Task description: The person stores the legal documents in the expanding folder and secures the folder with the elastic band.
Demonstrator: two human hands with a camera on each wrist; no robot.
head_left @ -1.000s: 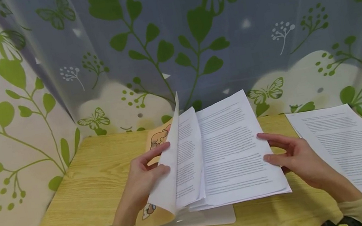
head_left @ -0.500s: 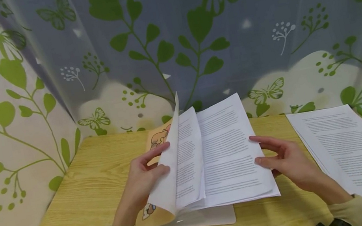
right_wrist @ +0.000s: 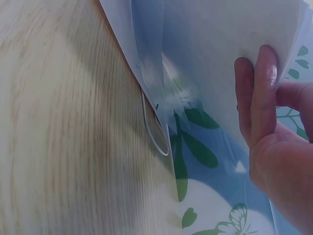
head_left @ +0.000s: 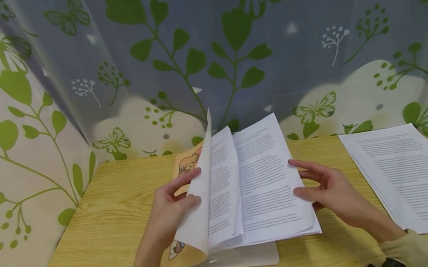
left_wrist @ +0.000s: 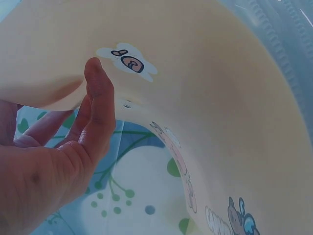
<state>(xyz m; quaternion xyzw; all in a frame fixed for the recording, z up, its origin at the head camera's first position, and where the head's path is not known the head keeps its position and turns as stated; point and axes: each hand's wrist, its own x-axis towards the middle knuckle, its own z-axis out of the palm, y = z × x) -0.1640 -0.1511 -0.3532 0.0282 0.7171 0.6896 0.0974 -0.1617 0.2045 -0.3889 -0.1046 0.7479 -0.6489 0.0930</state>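
Note:
An orange cartoon-covered folder (head_left: 204,225) lies on the table with its front cover lifted and curled back to the left. My left hand (head_left: 171,211) pinches that cover by its outer edge; the left wrist view shows its printed outer face (left_wrist: 220,98) bending past the fingers. Printed sheets of paper (head_left: 269,185) stick out of the folder to the right, with more printed pages (head_left: 221,189) beside the cover. My right hand (head_left: 334,193) pinches the protruding sheets at their right edge. From below, its fingers press against the paper's back (right_wrist: 210,44). The sheets' left edge is hidden inside the folder.
To the right, another stack of printed sheets (head_left: 425,178) lies on the wooden table (head_left: 101,247). A patterned curtain (head_left: 200,50) hangs just behind the table and along both sides. The folder's pale back cover (head_left: 255,256) rests on the tabletop.
My right hand has moved left with its sheets, which now reach further into the folder. The left hand and the lifted cover have stayed in place.

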